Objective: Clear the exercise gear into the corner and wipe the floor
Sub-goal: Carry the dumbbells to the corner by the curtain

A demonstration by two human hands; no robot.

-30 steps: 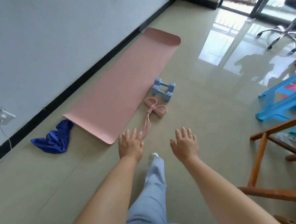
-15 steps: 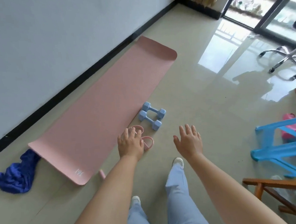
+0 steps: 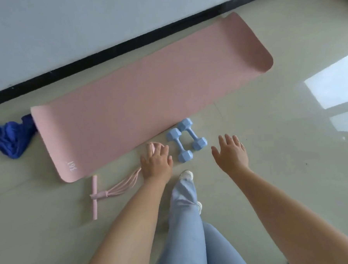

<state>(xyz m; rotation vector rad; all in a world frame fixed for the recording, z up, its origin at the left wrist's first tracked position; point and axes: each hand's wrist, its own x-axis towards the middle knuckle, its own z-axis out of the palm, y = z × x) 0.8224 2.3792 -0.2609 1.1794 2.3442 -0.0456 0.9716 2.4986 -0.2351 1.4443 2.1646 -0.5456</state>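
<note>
Pink foam, a long flat exercise mat (image 3: 147,97), lies unrolled on the glossy beige tiled floor (image 3: 270,147) beyond both hands, along the black skirting. The left hand (image 3: 156,165) reaches out with fingers straight and spread, covering the loop end of a pink elastic pull-rope exerciser (image 3: 111,190) whose bar handle lies nearer and to its left; whether it touches the loops I cannot tell. Two light-blue plastic hexagonal dumbbells (image 3: 186,140) lie side by side between the hands, just past the fingertips. The right hand (image 3: 231,154) hovers with fingers apart, holding nothing. A crumpled blue cloth (image 3: 10,138) lies far left of the left hand, at the mat's end.

The mat (image 3: 147,101) lay along the wall's foot, the cloth (image 3: 10,138) at its left end, dumbbells (image 3: 186,140) and pull rope (image 3: 111,190) beside its near edge.
</note>
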